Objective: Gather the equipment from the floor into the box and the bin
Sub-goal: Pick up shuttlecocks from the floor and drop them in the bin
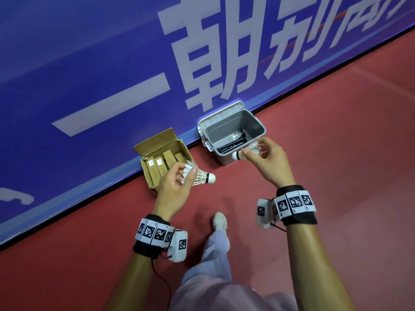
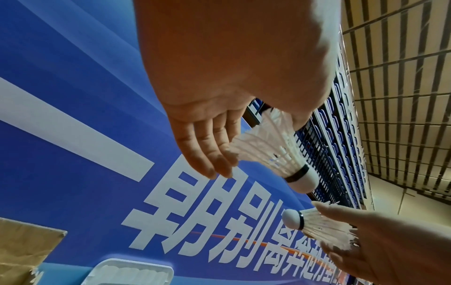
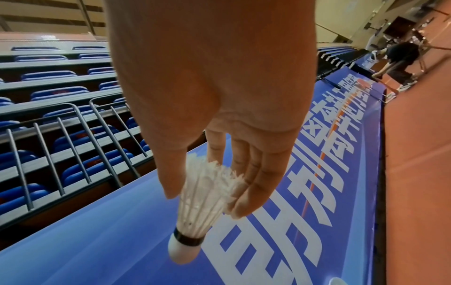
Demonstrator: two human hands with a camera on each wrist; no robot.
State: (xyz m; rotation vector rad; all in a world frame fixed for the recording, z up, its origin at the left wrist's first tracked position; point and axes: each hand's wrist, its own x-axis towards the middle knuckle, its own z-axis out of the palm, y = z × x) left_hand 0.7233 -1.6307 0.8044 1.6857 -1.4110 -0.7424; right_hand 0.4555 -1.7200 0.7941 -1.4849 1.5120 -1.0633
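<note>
My left hand [image 1: 177,185] pinches a white feather shuttlecock [image 1: 202,176] by its skirt, cork pointing right, just right of the open cardboard box [image 1: 143,149], which holds several brown tubes. The left wrist view shows this shuttlecock [image 2: 275,152] between thumb and fingers [image 2: 209,154]. My right hand [image 1: 265,158] holds a second shuttlecock [image 1: 241,154], cork pointing left, over the front rim of the open grey plastic bin [image 1: 260,129]. In the right wrist view that shuttlecock [image 3: 202,208] hangs cork down between thumb and fingers [image 3: 251,189].
Box and bin stand on the red floor [image 1: 336,142] against a blue banner board [image 1: 89,75] with white lettering. The bin has dark and white items at its bottom. My shoe [image 1: 220,221] and trouser leg are below the hands. Another person [image 3: 400,63] stands far along the board.
</note>
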